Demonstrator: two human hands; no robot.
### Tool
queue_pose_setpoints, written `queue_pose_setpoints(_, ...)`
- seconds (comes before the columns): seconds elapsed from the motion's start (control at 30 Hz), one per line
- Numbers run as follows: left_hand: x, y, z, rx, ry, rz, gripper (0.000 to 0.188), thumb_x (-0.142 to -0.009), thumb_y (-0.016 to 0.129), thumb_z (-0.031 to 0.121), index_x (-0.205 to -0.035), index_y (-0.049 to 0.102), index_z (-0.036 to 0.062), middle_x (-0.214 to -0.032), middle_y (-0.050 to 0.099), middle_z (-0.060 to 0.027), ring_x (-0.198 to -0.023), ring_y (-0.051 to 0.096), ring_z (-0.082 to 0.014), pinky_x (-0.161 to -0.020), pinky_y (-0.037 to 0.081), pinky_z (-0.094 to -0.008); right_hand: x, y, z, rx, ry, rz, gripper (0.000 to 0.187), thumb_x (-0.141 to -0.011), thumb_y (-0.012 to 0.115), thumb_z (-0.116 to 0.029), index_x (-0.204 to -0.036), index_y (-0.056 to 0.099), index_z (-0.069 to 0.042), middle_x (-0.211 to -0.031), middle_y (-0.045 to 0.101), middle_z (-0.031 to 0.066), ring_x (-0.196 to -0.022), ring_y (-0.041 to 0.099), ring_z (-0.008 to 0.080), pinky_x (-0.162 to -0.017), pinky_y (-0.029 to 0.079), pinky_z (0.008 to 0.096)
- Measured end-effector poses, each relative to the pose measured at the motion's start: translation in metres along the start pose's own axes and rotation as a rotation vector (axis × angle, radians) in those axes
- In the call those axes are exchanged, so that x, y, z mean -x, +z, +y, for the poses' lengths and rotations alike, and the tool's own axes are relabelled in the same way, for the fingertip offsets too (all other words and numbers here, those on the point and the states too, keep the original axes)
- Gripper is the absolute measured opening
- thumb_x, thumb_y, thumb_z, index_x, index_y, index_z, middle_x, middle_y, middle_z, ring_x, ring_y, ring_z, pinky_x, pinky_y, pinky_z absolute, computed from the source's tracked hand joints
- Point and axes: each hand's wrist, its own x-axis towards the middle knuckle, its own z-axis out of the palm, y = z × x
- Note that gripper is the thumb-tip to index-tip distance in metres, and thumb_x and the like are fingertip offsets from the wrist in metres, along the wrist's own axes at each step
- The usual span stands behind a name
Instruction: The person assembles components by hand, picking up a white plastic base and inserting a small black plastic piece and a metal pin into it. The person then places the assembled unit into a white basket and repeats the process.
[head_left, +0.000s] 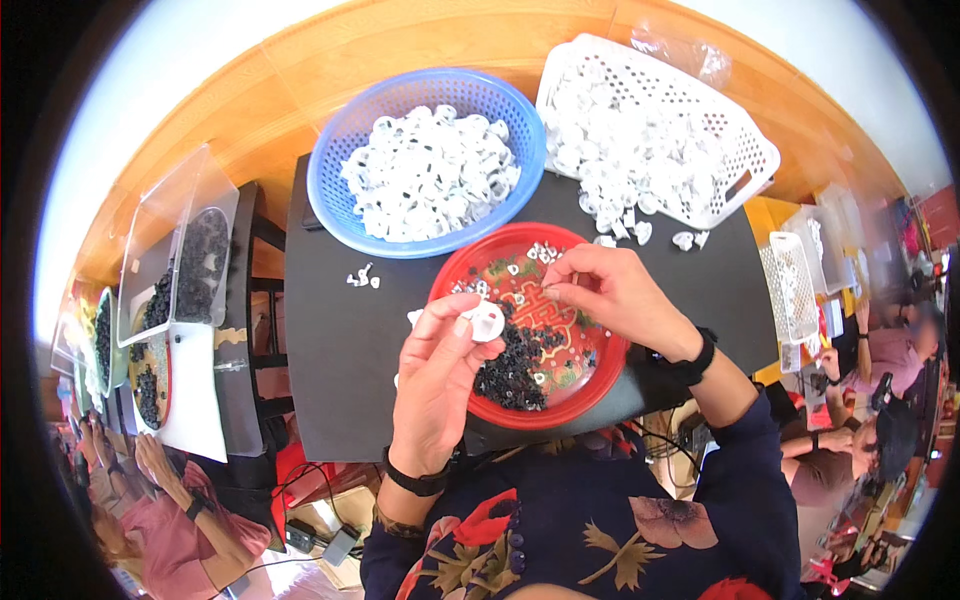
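My left hand [438, 362] is closed around the edge of a small round white plastic part [487, 322], which has a slot in its face. To its right, my right hand [612, 288] has thumb and forefinger pinched together above a red round tray [600, 385]; whatever sits between those fingertips is too small to make out. Many tiny black pieces [512, 372] lie heaped in the tray's near left part. Tiny white pieces [545, 252] are scattered toward its far rim.
Beyond the tray stand a blue basket [328, 205] and a tilted white basket [742, 172], both full of white parts. Loose white parts [362, 276] lie on the dark table [335, 370]. At left, a clear bin [150, 250] holds black pieces. People sit working on both sides.
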Motion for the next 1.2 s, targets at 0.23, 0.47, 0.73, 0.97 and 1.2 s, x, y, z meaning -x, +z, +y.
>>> queue_pose_setpoints(0.23, -0.03, 0.043, 0.014, -0.031, -0.113, -0.13, 0.02, -0.103, 0.057, 0.013, -0.122, 0.062, 0.0073, -0.115, 0.067, -0.0042, -0.107, 0.064, -0.0147, -0.093, 0.052, -0.0334, -0.025, -0.006, -0.038, -0.712, -0.257, -0.021, 0.008, -0.092, 0.071, -0.002, -0.1, 0.071, -0.001, -0.115, 0.06, 0.0068, -0.102, 0.06, 0.0111, -0.09, 0.048, 0.0277)
queue_pose_setpoints(0.47, -0.04, 0.073, 0.021, 0.017, -0.078, -0.222, 0.015, -0.104, 0.058, 0.014, -0.118, 0.062, 0.0103, -0.116, 0.066, -0.0024, -0.108, 0.062, -0.0136, -0.094, 0.051, -0.0339, -0.041, -0.018, -0.043, -0.633, -0.537, 0.082, 0.01, -0.089, 0.072, -0.001, -0.1, 0.07, -0.002, -0.127, 0.055, 0.011, -0.108, 0.056, 0.0158, -0.097, 0.044, 0.0319)
queue_pose_setpoints(0.73, -0.058, 0.087, 0.009, 0.017, 0.008, -0.343, 0.011, -0.103, 0.059, 0.013, -0.114, 0.061, 0.012, -0.113, 0.064, -0.0014, -0.107, 0.06, -0.0133, -0.097, 0.049, -0.0359, -0.036, -0.046, -0.041, -0.38, -0.602, 0.195, 0.011, -0.088, 0.069, -0.001, -0.099, 0.069, -0.002, -0.125, 0.057, 0.0164, -0.101, 0.06, 0.0189, -0.095, 0.047, 0.0357)
queue_pose_setpoints(0.97, -0.071, 0.091, 0.003, 0.074, -0.054, -0.271, 0.009, -0.103, 0.06, 0.015, -0.111, 0.061, 0.0132, -0.111, 0.064, 0.0009, -0.104, 0.061, -0.0129, -0.097, 0.049, -0.0357, -0.04, -0.046, -0.036, -0.5, -0.547, 0.182, 0.009, -0.092, 0.068, -0.002, -0.1, 0.07, 0.0, -0.122, 0.059, 0.0135, -0.102, 0.059, 0.0146, -0.094, 0.047, 0.0317)
queue_pose_setpoints(1.2, -0.081, 0.085, 0.003, 0.056, -0.011, -0.284, 0.008, -0.103, 0.06, 0.016, -0.11, 0.062, 0.013, -0.108, 0.063, 0.0034, -0.102, 0.061, -0.0116, -0.098, 0.048, -0.0352, -0.049, -0.04, -0.028, -0.7, -0.412, 0.105, 0.011, -0.097, 0.064, -0.006, -0.105, 0.067, 0.001, -0.121, 0.059, 0.0098, -0.103, 0.059, 0.0107, -0.092, 0.047, 0.0279)
